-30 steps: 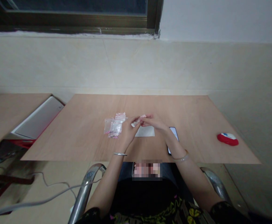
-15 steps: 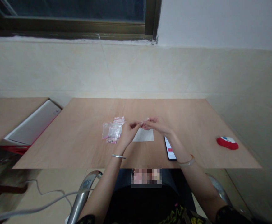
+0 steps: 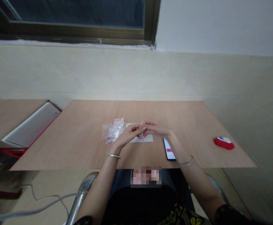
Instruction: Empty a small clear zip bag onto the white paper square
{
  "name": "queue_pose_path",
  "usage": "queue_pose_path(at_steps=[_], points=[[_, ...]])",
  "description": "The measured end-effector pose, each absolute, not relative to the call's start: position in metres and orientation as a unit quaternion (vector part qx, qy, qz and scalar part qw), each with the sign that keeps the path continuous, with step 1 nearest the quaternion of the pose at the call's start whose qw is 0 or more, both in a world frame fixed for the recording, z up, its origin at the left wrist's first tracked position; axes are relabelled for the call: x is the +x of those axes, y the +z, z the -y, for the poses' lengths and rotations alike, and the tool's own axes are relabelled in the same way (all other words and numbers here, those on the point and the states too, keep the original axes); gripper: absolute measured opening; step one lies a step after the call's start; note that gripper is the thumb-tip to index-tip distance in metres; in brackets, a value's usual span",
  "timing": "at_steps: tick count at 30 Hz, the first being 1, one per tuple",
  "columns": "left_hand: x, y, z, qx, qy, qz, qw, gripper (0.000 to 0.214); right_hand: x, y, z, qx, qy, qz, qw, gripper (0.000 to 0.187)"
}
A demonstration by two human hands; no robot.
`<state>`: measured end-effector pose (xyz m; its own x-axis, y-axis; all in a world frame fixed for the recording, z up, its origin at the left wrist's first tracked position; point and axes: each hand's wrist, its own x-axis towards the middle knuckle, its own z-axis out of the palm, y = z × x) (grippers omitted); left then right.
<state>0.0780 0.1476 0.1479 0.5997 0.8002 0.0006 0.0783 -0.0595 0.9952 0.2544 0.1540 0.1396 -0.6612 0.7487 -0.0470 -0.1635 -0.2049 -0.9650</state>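
Packet now edge-on between both hands, above the white sheet

A second ago the small clear packet (image 3: pixel 142 135) lay slanted between the fingers; now it is a narrow upright strip above the white sheet (image 3: pixel 147 139). More of the sheet's far left corner shows beyond the left hand (image 3: pixel 129 133) than half a second ago.

The left thumb and bent fingers pinch the packet. The right hand (image 3: pixel 159 129) meets it from the other side, fingers stretched and close together; whether they also pinch it, I cannot tell.

Count: one packet held, one sheet, two hands. One pile of clear bags (image 3: pixel 114 131) lies just left of the sheet, overlapping too much to number. One phone (image 3: pixel 169 151) lies right of the sheet and nearer the person, partly under the right forearm. One red-and-white object (image 3: pixel 224 143) sits well right of the sheet.
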Motion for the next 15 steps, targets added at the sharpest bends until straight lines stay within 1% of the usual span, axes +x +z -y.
queue_pose_path(at_steps=[4, 6, 10, 15], points=[[0.071, 0.152, -0.149, 0.603, 0.323, -0.344, 0.643, 0.037, 0.246, 0.139, -0.157, -0.235, 0.732, 0.541, 0.342, 0.031], [0.069, 0.149, -0.149, 0.603, 0.341, -0.347, 0.631, 0.038, 0.242, 0.137, -0.16, -0.226, 0.731, 0.546, 0.341, 0.03], [0.07, 0.139, -0.148, 0.667, 0.377, -0.392, 0.509, 0.038, 0.237, 0.134, -0.165, -0.275, 0.701, 0.565, 0.338, 0.028], [0.073, 0.13, -0.148, 0.711, 0.383, -0.484, 0.336, 0.032, 0.234, 0.133, -0.166, -0.394, 0.595, 0.598, 0.364, 0.022]])
